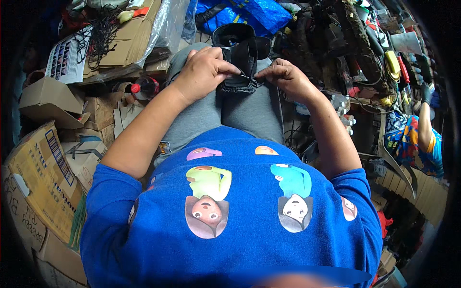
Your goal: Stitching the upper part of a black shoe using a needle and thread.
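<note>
One black leather boot (238,57) rests on the seated person's grey-trousered knees (225,113), toe pointing away. The left hand (204,72) lies curled over the boot's near edge, fingers closed on the dark material; the right hand (284,76) pinches the same edge, thumb and forefinger together. To the left I count about three tan cardboard boxes (41,168) with dark printing, stacked near one another, and one red-capped dark plastic bottle (144,87) lying beside them. A white printed sheet (67,57) rests on flattened cardboard beyond. One blue plastic bag (254,14) sits behind the boot.
</note>
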### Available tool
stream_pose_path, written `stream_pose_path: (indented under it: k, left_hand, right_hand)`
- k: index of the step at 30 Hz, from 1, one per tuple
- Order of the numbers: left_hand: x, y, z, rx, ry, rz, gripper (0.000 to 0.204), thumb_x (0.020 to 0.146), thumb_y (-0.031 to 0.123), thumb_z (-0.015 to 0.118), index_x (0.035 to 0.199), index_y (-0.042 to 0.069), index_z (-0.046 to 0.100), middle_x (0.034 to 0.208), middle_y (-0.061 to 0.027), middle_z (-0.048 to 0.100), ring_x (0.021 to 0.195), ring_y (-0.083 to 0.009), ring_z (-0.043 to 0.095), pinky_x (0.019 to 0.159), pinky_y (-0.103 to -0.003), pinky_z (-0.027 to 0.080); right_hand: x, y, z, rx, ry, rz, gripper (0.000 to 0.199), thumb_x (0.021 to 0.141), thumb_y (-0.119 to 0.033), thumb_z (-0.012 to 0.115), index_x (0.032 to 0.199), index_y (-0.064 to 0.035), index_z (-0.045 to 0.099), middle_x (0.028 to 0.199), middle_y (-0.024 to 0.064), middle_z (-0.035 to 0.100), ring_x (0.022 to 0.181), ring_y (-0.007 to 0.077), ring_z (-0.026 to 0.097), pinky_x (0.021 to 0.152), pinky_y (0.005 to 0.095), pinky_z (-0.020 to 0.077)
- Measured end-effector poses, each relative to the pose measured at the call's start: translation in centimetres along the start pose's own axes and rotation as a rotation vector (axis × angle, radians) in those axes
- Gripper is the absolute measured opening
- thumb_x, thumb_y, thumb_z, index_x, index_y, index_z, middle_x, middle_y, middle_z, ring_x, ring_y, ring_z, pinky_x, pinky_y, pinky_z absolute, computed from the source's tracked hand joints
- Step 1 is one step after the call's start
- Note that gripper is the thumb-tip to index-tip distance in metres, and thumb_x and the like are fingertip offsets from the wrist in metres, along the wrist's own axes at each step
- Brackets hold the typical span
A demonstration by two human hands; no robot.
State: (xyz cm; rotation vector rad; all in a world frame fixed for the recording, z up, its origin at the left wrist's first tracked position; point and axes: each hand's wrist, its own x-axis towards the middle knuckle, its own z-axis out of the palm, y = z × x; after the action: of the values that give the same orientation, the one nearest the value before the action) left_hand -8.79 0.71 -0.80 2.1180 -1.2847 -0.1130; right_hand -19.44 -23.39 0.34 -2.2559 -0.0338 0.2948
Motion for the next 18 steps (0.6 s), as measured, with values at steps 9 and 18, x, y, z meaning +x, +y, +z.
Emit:
stream_pose_path:
  k: [9,18]
  left_hand:
    - [-0.01,-0.02,0.10,-0.001,-0.020,-0.007,0.021,0.073,0.014,0.069,0.091,0.025,0.073,0.072,0.0006,0.049,0.079,-0.0189,0.052,0.076,-0.033,0.035]
    - [0.18,0.63,0.00,-0.026,-0.102,-0.082,0.016,0.075,0.018,0.068,0.089,0.024,0.073,0.076,0.0008,0.057,0.085,-0.0179,0.055,0.081,-0.036,0.033]
  right_hand:
    - [-0.10,-0.17,0.06,0.088,-0.017,0.016,0.026,0.080,-0.005,0.063,0.099,-0.0202,0.072,0.083,0.0048,0.056,0.084,0.0181,0.055,0.077,0.0298,0.0454]
    - [-0.31,0.27,0.36,0.204,-0.052,0.055,0.028,0.080,-0.005,0.063,0.103,-0.0197,0.072,0.079,0.0009,0.050,0.080,0.0130,0.050,0.076,0.0253,0.0421]
